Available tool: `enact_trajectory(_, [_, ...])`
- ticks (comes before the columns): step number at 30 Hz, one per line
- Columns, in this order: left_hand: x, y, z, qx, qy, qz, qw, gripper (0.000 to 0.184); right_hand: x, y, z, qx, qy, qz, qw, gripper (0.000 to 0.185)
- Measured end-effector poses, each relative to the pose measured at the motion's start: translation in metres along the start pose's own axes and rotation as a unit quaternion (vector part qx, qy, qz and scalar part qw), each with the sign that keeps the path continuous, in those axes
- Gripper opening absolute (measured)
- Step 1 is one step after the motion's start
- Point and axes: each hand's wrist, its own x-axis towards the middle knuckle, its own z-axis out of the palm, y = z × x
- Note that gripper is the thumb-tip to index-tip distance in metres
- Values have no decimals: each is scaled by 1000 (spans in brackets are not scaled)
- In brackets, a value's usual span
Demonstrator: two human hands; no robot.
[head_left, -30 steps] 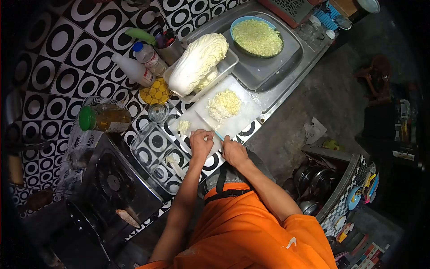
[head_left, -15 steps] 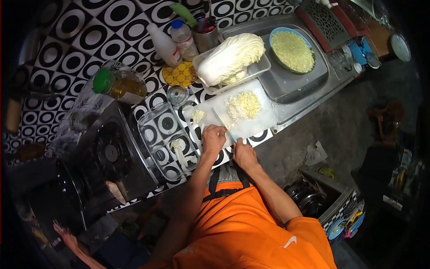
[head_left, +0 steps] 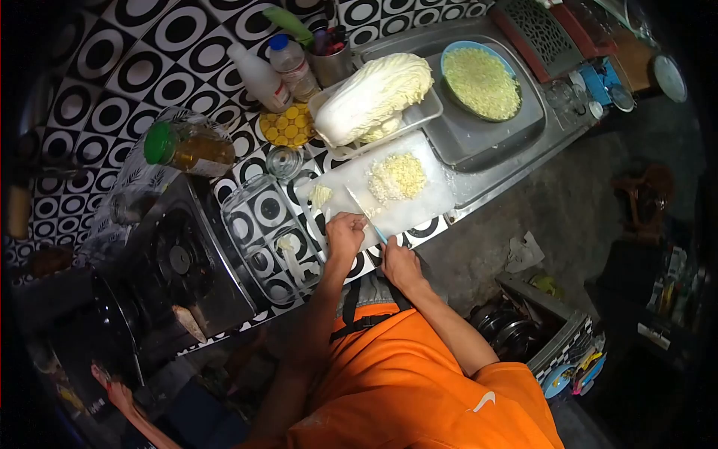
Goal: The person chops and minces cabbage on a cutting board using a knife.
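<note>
My right hand (head_left: pixel 401 260) is wrapped round the blue handle of a knife (head_left: pixel 380 233), whose blade lies over the white cutting board (head_left: pixel 437 191). Just left of the blade, my left hand (head_left: pixel 346 233) has its fingers bent together at the board's near edge; what they press on is too small to make out. Chopped pale cabbage (head_left: pixel 399 178) is heaped on the board beyond the knife. A small cabbage piece (head_left: pixel 320 196) lies on the board's left part. Behind it, a whole napa cabbage (head_left: pixel 372 97) rests on a clear plastic container (head_left: pixel 429 112).
A bowl of chopped cabbage (head_left: pixel 482 81) stands in the sink (head_left: pixel 467 146). Left are a glass dish (head_left: pixel 250 258), a green-lidded jar (head_left: pixel 196 152) and a stove (head_left: pixel 187 262). Bottles (head_left: pixel 293 69) stand behind. Another person's hand (head_left: pixel 118 394) shows at lower left.
The view has swung, shifting the counter rightward and up, then slightly back left. Another person's arm has come into view at lower left. My hands stay at the board with the knife.
</note>
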Motion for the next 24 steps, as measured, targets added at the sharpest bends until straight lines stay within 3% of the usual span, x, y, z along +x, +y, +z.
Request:
enact_trajectory(2, [1,4,-3,12,-10,-34,999,10,5,-10,-9,2,-15,10,1000,26])
enact_trajectory(10, [3,4,-10,-25,-45,-17,999,7,-26,-11,-7,-33,-26,52,998,27])
enact_trajectory(15, [2,-2,-13,61,-59,85,993,13,-11,-8,13,-22,0,56,998,26])
enact_trajectory(24, [-1,-8,-16,49,-84,120,988,22,-17,-38,-15,1,-7,59,998,25])
